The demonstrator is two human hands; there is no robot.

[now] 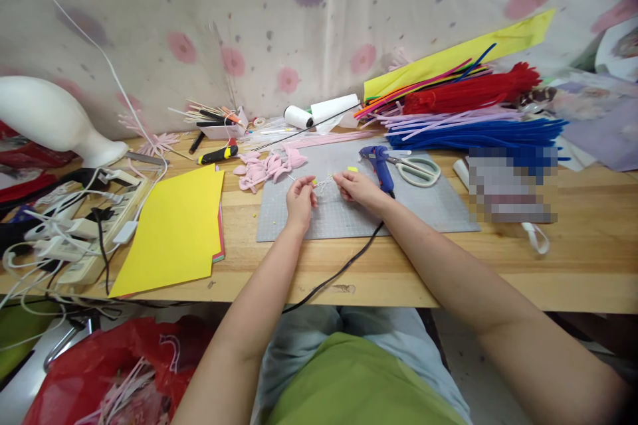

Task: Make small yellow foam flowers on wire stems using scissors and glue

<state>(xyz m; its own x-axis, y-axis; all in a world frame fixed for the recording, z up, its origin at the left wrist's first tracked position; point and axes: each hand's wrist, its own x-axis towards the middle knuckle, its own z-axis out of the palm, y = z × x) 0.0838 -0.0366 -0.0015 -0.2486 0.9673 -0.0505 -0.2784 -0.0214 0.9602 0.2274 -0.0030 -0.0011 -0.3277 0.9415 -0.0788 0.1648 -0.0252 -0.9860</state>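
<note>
It's a busy wooden table (558, 272), folks: a grey cutting mat (443, 206) lies flat mid-table, pink fuzzy pieces (272, 166) straddling its back left corner! A paper stack (172, 232), yellow on top, sits left, a crowded power strip (90, 267) beyond it, a utility knife (218, 155) behind, blue pipe cleaners (478, 138) heaped back right.

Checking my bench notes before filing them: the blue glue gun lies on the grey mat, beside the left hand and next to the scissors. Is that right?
Not quite: the head view shows the blue glue gun beside the right hand, not the left hand. It does lie on the grey mat, next to the scissors.
</note>
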